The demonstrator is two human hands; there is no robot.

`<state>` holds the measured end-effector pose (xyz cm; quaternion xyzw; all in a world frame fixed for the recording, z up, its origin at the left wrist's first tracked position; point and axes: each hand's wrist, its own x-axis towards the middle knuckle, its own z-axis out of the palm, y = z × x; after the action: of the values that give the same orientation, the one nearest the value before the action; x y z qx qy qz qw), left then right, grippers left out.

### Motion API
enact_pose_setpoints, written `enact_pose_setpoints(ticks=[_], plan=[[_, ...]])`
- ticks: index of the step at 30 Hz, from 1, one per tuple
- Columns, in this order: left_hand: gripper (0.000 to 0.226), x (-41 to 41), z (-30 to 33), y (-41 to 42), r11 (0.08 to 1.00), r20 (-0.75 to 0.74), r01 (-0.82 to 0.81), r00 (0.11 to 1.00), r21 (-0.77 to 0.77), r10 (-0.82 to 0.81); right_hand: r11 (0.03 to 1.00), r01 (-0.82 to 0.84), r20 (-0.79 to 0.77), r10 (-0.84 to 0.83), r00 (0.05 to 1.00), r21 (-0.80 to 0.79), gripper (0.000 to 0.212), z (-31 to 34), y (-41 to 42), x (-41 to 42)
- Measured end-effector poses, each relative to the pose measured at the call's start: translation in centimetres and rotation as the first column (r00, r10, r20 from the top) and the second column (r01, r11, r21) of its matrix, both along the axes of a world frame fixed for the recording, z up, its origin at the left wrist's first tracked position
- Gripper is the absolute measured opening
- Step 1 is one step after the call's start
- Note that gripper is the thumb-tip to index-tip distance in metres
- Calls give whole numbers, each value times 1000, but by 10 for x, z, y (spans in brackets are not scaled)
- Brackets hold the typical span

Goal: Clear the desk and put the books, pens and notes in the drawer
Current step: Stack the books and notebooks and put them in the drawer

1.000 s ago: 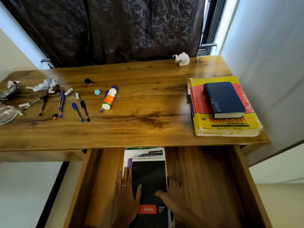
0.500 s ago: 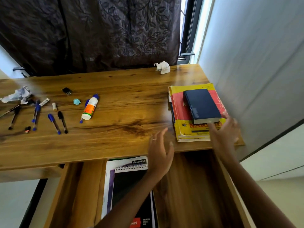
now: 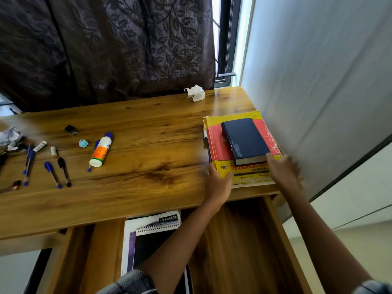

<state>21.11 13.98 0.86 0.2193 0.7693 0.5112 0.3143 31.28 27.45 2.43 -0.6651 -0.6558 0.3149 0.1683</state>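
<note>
1. Bottom of frame: drawer [image 3: 244, 240] pulled open under the desk edge. Notebooks [image 3: 148, 236] already lie in its left part; right part is bare wood.
2. Just above, at desk [image 3: 137, 187] front edge, right of centre: left hand [image 3: 218, 183] grips the near-left corner of the big yellow book [image 3: 239, 172], thumb on top of the cover, fingers curled at its side.
3. Right hand [image 3: 284, 170] curls over the near-right corner of the same book, fingers partly hidden. Looks like a hold, w/ thumb touching the dark blue book [image 3: 245, 139] stacked on top.
4. Key relation: stack sits directly beyond the drawer's right part, long axis running away from the person, hands at either near corner. Likely next move: pull straight toward the bottom of frame and lower. Blue book rides loose and could slide.
5. Left of frame, mid-height: pens [image 3: 53, 172] and glue bottle [image 3: 100, 150] well apart from the hands, not yet cleared.
6. Upper centre: crumpled paper [image 3: 196, 93] at desk's far edge.
</note>
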Motion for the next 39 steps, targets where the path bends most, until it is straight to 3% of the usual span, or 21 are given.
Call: enact_pose_setpoints(ticks=[5,12,16,23,26,29,35,39], plan=[[66,13,1,-2,997,39,-67,997,-46,69,997,36,-72,-40,997,-64,73,-9,4,11],[71,28,-3,-24,979,45,-198,979,-40,199,997,-72,-158,68,985,-18,24,-17,-23,34],[62,45,-12,-56,983,42,-181,983,27,179,996,-88,-246,80,966,-22,18,-25,-47,53],[52,61,-10,-109,964,310,-265,915,-20,258,974,-137,-448,42,893,-180,24,-23,-84,88],[31,49,-3,-114,982,410,-184,892,-52,189,925,-207,-501,21,865,-318,24,-22,-81,93],[14,42,4,-116,992,386,-83,916,-90,112,904,-287,-493,102,864,-317,27,-20,-80,94],[10,37,8,-136,992,433,7,900,-128,49,901,-324,-484,154,861,-290,18,-13,-94,107],[31,36,10,-166,964,518,136,856,-230,3,862,-347,-436,169,884,-369,18,-7,-119,129]])
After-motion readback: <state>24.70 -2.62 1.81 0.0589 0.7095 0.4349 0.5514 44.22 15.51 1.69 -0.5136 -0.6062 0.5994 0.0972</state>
